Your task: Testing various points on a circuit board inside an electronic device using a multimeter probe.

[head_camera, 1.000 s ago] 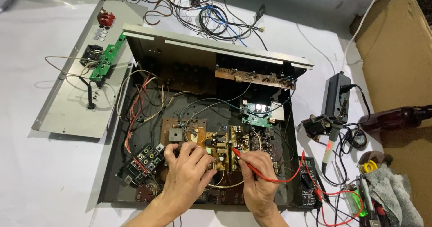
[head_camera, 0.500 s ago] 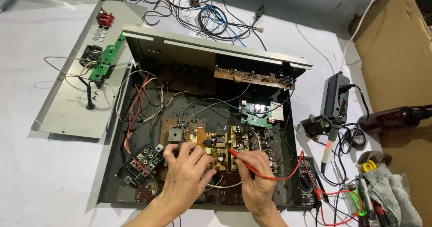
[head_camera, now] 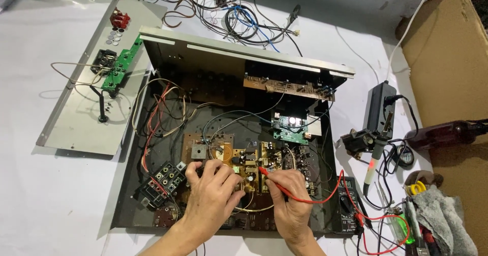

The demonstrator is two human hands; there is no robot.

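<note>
Head view shows both my hands low in the frame, inside the open black chassis (head_camera: 152,205) of an amplifier lying on the white surface (head_camera: 51,205). My right hand (head_camera: 290,200) pinches a red test probe (head_camera: 277,181) between thumb and fingers, closed around its shaft; the probe's tip touches the yellowish circuit board (head_camera: 251,164) at the middle of the frame. A red lead (head_camera: 325,197) curves from the probe toward the black multimeter (head_camera: 348,208) at the lower right corner of the chassis. My left hand (head_camera: 211,197) rests on the left part of the same board with its fingers curled down onto the parts; I cannot tell whether they grip anything beneath them. Just left of that hand sits a black terminal block (head_camera: 162,181) with red wires running up from it. A small green board (head_camera: 290,131) stands above and right of the yellowish one. At the upper left of the frame lies a detached metal panel (head_camera: 76,129) with a green strip board (head_camera: 122,65) on it. A tangle of cables (head_camera: 244,17) lies at the top, a black power adapter (head_camera: 381,106) to the right, and a brown bottle (head_camera: 442,134) at the far right beside cardboard (head_camera: 447,48)
</note>
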